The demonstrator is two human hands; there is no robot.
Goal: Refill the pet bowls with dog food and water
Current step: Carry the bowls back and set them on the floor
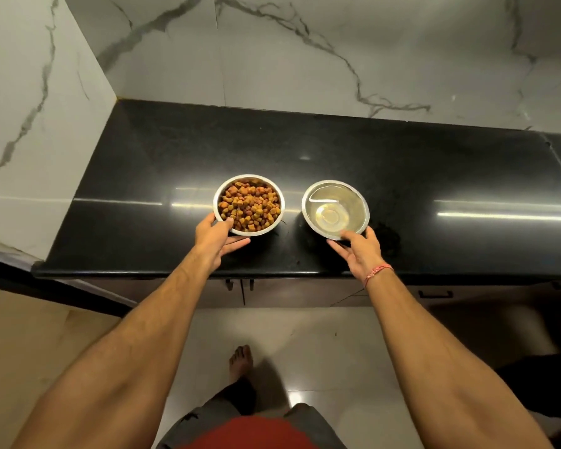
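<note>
Black counter point(143, 176): both hands point(212, 236) cup two bowls point(336, 209).

A home kitchen: a polished black stone counter point(402, 176) runs under both hands against marble-veined wall tiles point(305, 53) beyond them, with dark handled cabinet doors point(289, 293) below the counter and glossy floor tiles point(321, 351) beneath a bare foot point(240, 361).

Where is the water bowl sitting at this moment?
In the head view the water bowl sits on the black counter, right of the kibble-filled bowl, with the right hand at its near rim.
</note>
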